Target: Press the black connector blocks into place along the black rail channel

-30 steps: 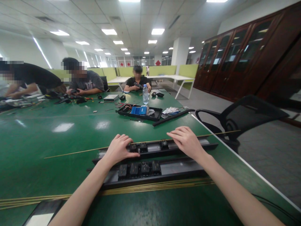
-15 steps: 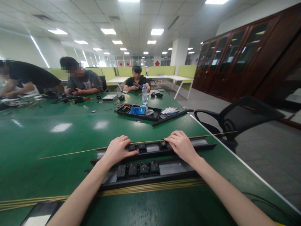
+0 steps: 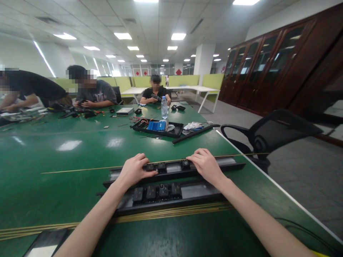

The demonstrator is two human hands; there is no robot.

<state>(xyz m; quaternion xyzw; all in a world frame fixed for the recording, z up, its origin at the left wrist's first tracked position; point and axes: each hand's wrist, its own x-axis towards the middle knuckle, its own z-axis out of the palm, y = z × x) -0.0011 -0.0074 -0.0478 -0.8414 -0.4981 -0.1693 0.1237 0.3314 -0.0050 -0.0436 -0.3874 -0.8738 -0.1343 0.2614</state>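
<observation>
The thin gold-coloured rod [image 3: 171,161] runs along the far edge of the rear channel [image 3: 171,175] on the counter [image 3: 53,150]; likely light and springy, it should be held at two spaced points. Left hand [image 3: 135,168]: grip partly open about a block [image 3: 150,167]; right hand [image 3: 205,163]: fingertips gathered at the rod; actual clamping cannot be told.

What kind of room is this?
Probably an office used as a workshop. There are green dividers and white desks behind, but the big green table has black rails on it.
</observation>
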